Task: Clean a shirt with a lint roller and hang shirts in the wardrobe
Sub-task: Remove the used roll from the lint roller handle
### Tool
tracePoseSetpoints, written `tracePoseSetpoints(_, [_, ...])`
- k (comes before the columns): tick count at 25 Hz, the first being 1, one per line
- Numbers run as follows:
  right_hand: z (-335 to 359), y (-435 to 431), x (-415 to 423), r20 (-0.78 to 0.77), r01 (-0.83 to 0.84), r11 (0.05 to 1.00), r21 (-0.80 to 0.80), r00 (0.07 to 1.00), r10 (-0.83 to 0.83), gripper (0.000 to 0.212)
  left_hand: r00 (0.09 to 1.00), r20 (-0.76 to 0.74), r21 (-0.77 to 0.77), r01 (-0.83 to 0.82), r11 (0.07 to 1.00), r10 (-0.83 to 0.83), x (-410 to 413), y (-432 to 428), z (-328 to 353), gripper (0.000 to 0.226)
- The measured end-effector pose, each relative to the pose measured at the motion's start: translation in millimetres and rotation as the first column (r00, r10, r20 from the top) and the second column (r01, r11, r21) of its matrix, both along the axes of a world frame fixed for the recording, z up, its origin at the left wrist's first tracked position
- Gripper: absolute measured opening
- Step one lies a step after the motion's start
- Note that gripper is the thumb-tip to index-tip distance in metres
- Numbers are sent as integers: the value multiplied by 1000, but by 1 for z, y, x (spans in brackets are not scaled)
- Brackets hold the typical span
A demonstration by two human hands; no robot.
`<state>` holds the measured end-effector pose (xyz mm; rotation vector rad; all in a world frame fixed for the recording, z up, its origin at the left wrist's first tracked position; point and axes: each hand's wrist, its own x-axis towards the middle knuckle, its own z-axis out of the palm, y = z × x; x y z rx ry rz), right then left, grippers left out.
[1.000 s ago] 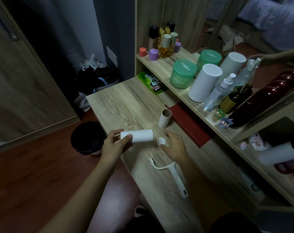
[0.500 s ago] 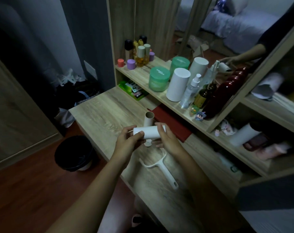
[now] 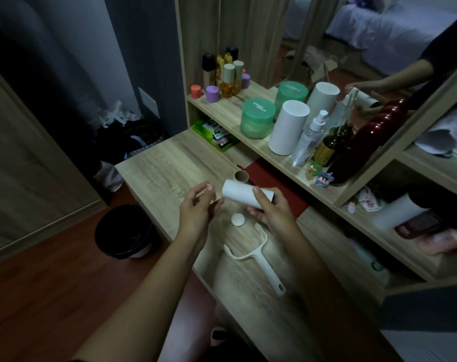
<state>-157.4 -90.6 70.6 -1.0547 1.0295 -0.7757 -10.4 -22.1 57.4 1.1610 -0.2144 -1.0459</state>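
Observation:
A white lint roll (image 3: pixel 241 195) is held above the wooden desk (image 3: pixel 156 176); my right hand (image 3: pixel 273 214) grips its right half. My left hand (image 3: pixel 197 209) hovers just off the roll's left end with fingers loosely curled and nothing visible in them. Below the hands a small white round cap (image 3: pixel 237 220) lies on the desk. The white lint roller handle (image 3: pixel 258 259), with no roll on it, lies nearer to me. An empty brown cardboard core (image 3: pixel 241 176) stands upright behind the roll. No shirt or wardrobe is in view.
A shelf (image 3: pixel 222 105) behind the desk carries bottles, a green jar (image 3: pixel 257 118) and a white cylinder (image 3: pixel 287 128), with a mirror above. A dark red flat item (image 3: pixel 279 189) lies under the shelf. A black bin (image 3: pixel 125 231) stands on the floor left of the desk.
The roll passed from my left hand to my right hand. My right hand came off the cap on the desk, and my left hand has let go of the roll.

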Motion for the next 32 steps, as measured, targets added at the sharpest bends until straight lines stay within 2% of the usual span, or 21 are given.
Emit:
tracePoseSetpoints(2, [-4,-3,-1,38,18,999,44,999,-20,28,998,65,85,-4,996,-2,6,-5,-17,37])
tracePoseSetpoints(4, [-8,-6,-2,17,34,999,25,999,-34,27,954,271,286,50,957,-131,8,-9,-39,44])
tracePoseSetpoints(5, [-10,-7,-3,4,39,999,8,999,-39,25,905,366,378,69,923,-218,7,-10,-49,39])
tracePoseSetpoints(7, [-12,-9,-4,-20,36,999,-34,999,-36,25,761,509,495,124,860,-403,5,-8,-65,30])
tracePoseSetpoints(10, [-21,-19,-10,-51,66,996,-67,996,-69,26,470,608,650,166,741,-640,-1,-15,-84,45])
tracePoseSetpoints(11, [-21,-20,-11,-51,71,994,-81,996,-75,24,407,624,669,164,725,-667,-1,-14,-88,51])
tracePoseSetpoints(13, [-20,-24,-12,-44,81,991,-104,995,-86,23,354,644,669,169,723,-678,-2,-13,-94,58])
tracePoseSetpoints(15, [-16,-26,-13,-48,84,988,-128,995,-91,25,334,645,669,186,719,-687,-2,-11,-97,60])
tracePoseSetpoints(17, [-14,-28,-13,-46,86,986,-146,995,-94,26,358,640,655,208,727,-679,-3,-9,-97,69])
tracePoseSetpoints(20, [-11,-32,-4,-11,69,985,-157,997,-72,27,453,641,612,186,769,-620,-1,-10,-85,81])
tracePoseSetpoints(23, [-3,-37,26,29,-4,985,-171,1000,9,26,543,658,567,99,818,-521,22,-16,-72,69])
tracePoseSetpoints(28, [3,-24,121,22,-79,979,-189,996,84,26,492,755,509,-24,861,-433,106,-11,-47,61])
tracePoseSetpoints(32, [1,3,223,108,-121,982,-145,985,137,23,447,798,501,-119,857,-404,219,15,-57,62])
